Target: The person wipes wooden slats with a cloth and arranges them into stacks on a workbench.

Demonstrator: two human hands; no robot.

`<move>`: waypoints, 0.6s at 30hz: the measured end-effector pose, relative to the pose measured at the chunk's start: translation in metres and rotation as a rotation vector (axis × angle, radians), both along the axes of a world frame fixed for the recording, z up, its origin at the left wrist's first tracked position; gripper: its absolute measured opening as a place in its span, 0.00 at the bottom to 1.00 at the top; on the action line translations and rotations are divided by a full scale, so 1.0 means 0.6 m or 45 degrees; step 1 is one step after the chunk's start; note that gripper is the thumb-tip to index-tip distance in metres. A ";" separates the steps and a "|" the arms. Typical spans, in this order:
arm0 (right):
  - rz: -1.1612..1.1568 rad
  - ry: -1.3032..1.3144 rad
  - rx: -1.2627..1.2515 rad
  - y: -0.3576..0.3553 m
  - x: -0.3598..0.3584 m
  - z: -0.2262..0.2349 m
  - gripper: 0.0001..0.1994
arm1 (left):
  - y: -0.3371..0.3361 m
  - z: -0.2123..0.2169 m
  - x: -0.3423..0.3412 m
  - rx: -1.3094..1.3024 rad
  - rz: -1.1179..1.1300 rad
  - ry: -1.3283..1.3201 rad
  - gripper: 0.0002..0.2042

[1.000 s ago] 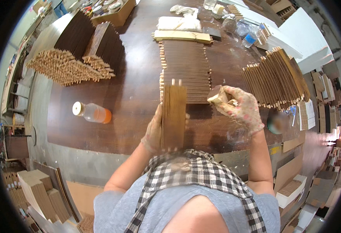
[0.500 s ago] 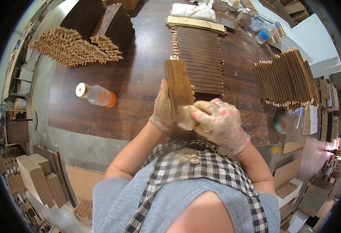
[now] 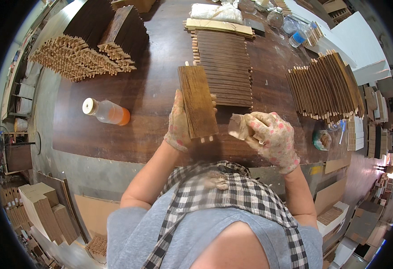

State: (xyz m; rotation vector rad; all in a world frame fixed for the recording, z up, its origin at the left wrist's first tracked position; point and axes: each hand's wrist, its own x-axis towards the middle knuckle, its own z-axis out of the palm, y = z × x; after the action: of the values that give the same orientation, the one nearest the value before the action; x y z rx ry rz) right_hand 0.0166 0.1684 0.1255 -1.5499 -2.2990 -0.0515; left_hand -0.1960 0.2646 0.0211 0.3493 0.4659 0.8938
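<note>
My left hand, in a stained patterned glove, grips a brown wooden board along its left edge. Pale dowel pins stick out of the board's top and bottom ends, and its face is turned up towards me. My right hand, gloved too, pinches a folded, brown-stained rag. A gap separates the rag from the board's right side. Just beyond the board lies a row of dark slats with dowel ends, packed side by side on the table.
To the left lies a bottle of orange liquid. Large stacks of dowelled boards rise at the far left. Another leaning stack stands on the right, near a small tub. A blue-labelled bottle is at the far right.
My right hand with the rag has moved right, off the board's lower end. The board has shifted slightly left and turned so its face shows more broadly.
</note>
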 end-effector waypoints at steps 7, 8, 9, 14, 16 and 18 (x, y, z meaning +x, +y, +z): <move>-0.039 -0.085 -0.018 -0.007 0.011 -0.022 0.17 | -0.007 0.012 -0.003 -0.033 -0.052 -0.072 0.38; -0.092 -0.024 0.000 -0.009 0.031 -0.033 0.18 | -0.006 0.011 -0.005 -0.028 -0.043 -0.081 0.37; -0.155 0.299 -0.091 -0.010 0.029 -0.031 0.19 | -0.007 0.009 -0.006 -0.027 -0.040 -0.094 0.37; -0.215 1.464 -0.076 0.028 -0.047 0.011 0.24 | -0.011 0.009 0.022 -0.128 -0.144 -0.187 0.35; -0.064 1.584 0.115 0.049 -0.060 0.003 0.25 | -0.020 0.019 0.035 -0.093 -0.139 -0.035 0.34; 0.051 1.454 0.213 0.062 -0.061 -0.005 0.26 | -0.022 0.024 0.037 -0.135 -0.143 -0.085 0.34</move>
State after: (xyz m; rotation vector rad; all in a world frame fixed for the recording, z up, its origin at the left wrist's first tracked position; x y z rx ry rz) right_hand -0.0198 0.2055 0.1226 -1.0057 -1.3537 0.5032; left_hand -0.1737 0.2515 0.0356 0.2453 0.4261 0.7660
